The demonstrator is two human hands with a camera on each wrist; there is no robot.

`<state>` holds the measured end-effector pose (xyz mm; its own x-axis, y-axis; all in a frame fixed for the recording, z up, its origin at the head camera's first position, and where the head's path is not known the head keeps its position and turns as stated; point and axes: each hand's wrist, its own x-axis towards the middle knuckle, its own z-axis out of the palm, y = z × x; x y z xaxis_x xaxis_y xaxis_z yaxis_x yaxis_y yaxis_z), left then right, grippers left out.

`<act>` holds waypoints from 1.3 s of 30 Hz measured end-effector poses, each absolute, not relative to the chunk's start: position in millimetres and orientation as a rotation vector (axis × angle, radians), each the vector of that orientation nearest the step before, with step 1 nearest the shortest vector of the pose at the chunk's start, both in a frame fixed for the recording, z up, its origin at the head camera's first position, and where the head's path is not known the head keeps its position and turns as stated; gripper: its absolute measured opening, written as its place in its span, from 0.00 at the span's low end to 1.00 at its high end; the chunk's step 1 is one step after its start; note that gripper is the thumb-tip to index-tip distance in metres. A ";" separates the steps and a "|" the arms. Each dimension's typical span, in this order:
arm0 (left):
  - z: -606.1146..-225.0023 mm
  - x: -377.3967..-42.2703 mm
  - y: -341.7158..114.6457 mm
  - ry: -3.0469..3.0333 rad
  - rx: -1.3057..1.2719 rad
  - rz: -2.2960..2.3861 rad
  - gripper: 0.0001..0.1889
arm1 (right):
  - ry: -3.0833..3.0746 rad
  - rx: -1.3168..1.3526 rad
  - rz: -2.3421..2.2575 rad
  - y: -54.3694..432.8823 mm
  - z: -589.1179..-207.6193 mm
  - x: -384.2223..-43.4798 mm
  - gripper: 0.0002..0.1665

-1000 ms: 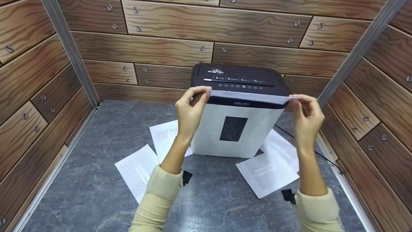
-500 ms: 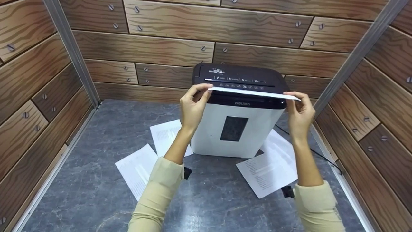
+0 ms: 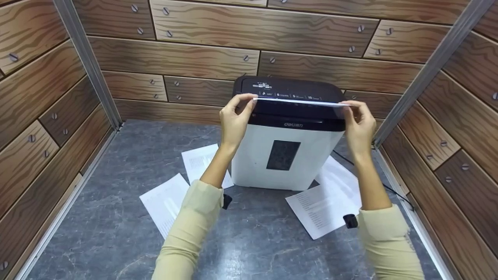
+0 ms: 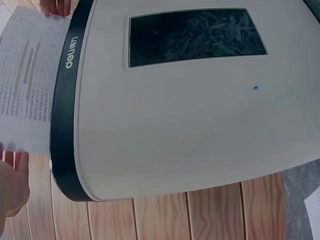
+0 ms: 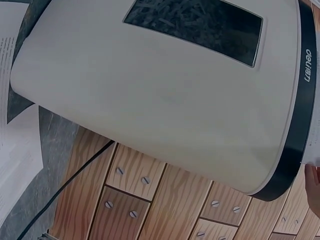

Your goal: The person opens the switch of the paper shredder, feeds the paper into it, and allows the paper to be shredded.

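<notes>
1. The held sheet (image 4: 30,75) stands above the shredder (image 3: 283,155); I judge it light, floppy, easily creased, best held by its upper corners.
2. My left grip (image 3: 235,120) pinches its edge above the shredder's left side; my right grip (image 3: 360,126) pinches the right.
3. Loose pages (image 3: 317,214) flank the shredder's base.

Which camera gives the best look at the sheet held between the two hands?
The left wrist view: the held sheet shows much of its printed face there. The head view catches it nearly edge-on, a thin strip; the right wrist view has only a sliver at the picture's right edge.
</notes>
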<state>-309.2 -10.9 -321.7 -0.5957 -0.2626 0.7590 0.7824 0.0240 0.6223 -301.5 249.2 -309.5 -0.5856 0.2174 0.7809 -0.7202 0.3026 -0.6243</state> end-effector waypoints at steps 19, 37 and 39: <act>-311.0 -340.0 -14.2 -1.662 -0.411 -1.574 0.06 | -1.923 0.261 1.284 262.3 -305.0 -341.7 0.12; -311.6 -338.8 -11.0 -1.658 -0.375 -1.627 0.06 | -1.948 0.272 1.257 264.9 -303.8 -343.8 0.10; -312.9 -340.9 -11.2 -1.669 -0.363 -1.627 0.06 | -1.973 0.256 1.233 265.1 -304.3 -344.7 0.09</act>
<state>-340.9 -11.2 -312.9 -0.6685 -0.3002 0.6805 0.6725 0.1468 0.7254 -344.7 265.1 -304.3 -0.6760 0.2215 0.7028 -0.5346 0.5090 -0.6746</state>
